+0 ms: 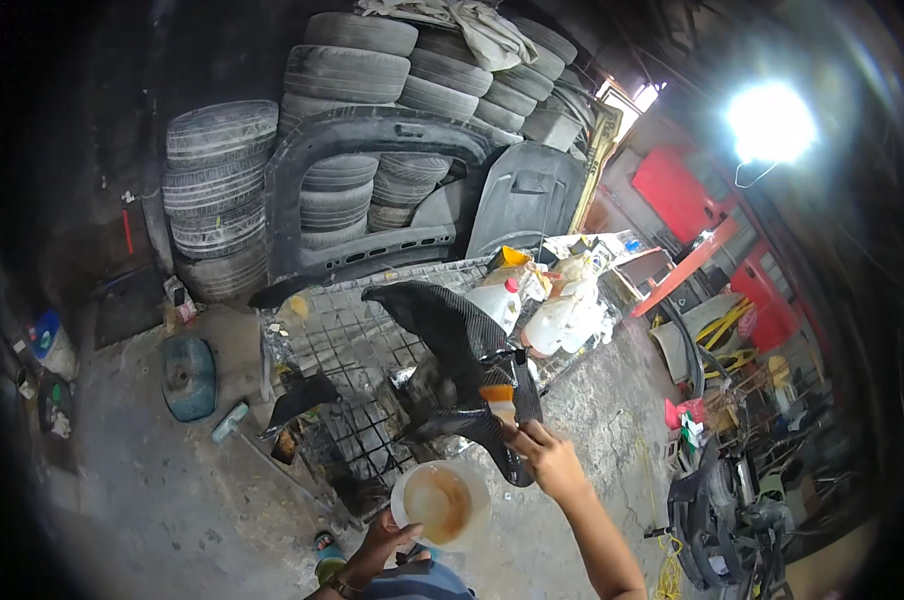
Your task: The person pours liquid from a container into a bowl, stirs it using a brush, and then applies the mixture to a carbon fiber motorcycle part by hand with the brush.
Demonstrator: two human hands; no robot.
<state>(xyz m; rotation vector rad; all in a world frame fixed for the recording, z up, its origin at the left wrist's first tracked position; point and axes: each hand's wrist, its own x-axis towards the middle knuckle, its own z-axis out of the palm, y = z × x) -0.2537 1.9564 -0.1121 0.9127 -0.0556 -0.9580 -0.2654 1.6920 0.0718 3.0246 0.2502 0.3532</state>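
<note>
My left hand (pixel 380 540) grips the rim of a whitish plastic tub (pixel 475 525), which has amber liquid (pixel 442 505) in the bottom. In my right hand (pixel 550 462) is a paintbrush (pixel 498 394) with orange-brown bristles. The bristles lie over a glossy black curved part (pixel 442 315) with a woven, carbon-fibre look. Whether they press on its surface I cannot tell. That part rests on a wire-grid stand (pixel 357 345), just ahead of the tub. A smaller black curved piece (pixel 307 398) sits at the left of the grid.
White jugs (pixel 494 303) and wrapped containers stand at the grid's far right. Behind are stacked tyres (pixel 347 75) and a dark panel frame (pixel 287 215). A teal container (pixel 188 380) and a long-handled tool (pixel 234 425) lie on the left floor. Red panels (pixel 677 190) and clutter line the right.
</note>
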